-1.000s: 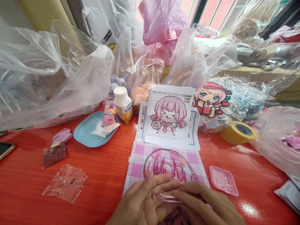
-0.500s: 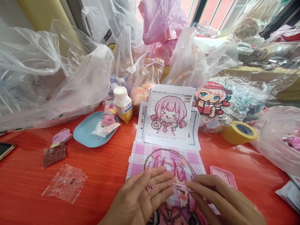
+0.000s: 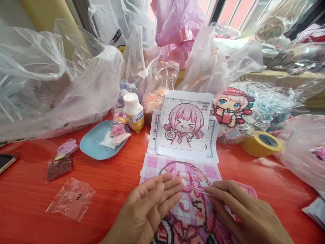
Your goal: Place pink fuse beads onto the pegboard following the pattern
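The single camera rode on the person's head, close above the bead board (image 3: 152,166), facing forward and down across it. Beyond the board its view reached the heaped plastic bags (image 3: 83,88) and, farthest off, the window bars (image 3: 228,13).

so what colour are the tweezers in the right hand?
Pale pink. The tweezers in the right hand show best in the head view, over the bead board.
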Available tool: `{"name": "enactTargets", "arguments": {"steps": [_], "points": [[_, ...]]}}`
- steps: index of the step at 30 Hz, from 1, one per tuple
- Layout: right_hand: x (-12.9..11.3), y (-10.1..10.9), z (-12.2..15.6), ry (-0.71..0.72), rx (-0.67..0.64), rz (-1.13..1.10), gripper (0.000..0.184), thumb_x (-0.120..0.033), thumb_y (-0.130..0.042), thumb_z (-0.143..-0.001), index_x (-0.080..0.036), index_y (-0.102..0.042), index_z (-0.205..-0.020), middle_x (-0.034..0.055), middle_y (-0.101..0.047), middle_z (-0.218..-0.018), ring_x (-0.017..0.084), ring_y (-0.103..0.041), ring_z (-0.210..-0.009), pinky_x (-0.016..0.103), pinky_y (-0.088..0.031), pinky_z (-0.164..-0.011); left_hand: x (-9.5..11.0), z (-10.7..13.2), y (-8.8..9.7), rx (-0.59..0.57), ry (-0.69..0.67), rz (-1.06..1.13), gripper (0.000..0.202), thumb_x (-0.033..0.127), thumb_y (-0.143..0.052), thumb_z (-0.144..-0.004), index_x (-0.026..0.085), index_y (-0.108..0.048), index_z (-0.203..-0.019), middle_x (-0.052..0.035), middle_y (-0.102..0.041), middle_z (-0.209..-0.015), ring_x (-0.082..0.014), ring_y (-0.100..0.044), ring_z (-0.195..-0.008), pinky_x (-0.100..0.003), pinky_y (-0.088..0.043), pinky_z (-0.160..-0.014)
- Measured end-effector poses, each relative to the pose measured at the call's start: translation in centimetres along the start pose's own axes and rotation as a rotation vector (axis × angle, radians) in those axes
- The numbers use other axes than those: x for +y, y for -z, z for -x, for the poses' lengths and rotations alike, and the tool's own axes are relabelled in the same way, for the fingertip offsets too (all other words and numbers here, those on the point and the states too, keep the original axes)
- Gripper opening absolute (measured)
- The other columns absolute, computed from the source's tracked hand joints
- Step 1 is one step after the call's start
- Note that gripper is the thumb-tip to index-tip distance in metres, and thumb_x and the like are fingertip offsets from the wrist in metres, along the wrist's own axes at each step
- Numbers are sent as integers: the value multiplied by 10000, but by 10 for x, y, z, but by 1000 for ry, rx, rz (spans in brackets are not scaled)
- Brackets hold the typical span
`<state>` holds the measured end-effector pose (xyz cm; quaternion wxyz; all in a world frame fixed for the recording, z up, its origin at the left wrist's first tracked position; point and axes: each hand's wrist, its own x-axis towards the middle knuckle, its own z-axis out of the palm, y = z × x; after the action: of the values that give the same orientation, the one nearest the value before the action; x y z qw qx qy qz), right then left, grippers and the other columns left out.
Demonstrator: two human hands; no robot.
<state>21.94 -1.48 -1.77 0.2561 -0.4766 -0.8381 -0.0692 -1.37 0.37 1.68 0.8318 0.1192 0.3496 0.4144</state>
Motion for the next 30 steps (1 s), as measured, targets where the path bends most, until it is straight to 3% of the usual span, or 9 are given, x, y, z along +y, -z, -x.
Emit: {"name": "enactTargets", "arguments": {"steps": [8, 20, 30], "points": [[1, 0, 0, 9, -7, 3, 247, -222, -374, -971, -191, -619, -968, 36, -638, -849, 81, -651, -637, 168, -501, -505, -1, -2, 2, 11, 11, 10, 249, 223, -683, -827, 89, -698, -1036, -141, -724, -1128, -279, -621, -1150, -382, -439, -1046], [0, 2, -4, 26, 7, 24, 260, -214, -360, -973, -185, -617, -941, 33, -641, -817, 84, -662, -640, 164, -507, -517, -2, -4, 0, 13, 15, 20, 285, 233, -727, -786, 83, -696, -1026, -171, -702, -1160, -288, -619, -1152, -372, -449, -1030], [-2, 2, -4, 38, 16, 49, 276, -215, -351, -976, -186, -623, -938, 38, -648, -824, 84, -666, -654, 161, -509, -525, -3, -5, 1, -21, 32, 78, 223, 192, -619, -865, 58, -697, -1026, -183, -706, -1145, -289, -621, -1148, -374, -461, -1020]]}}
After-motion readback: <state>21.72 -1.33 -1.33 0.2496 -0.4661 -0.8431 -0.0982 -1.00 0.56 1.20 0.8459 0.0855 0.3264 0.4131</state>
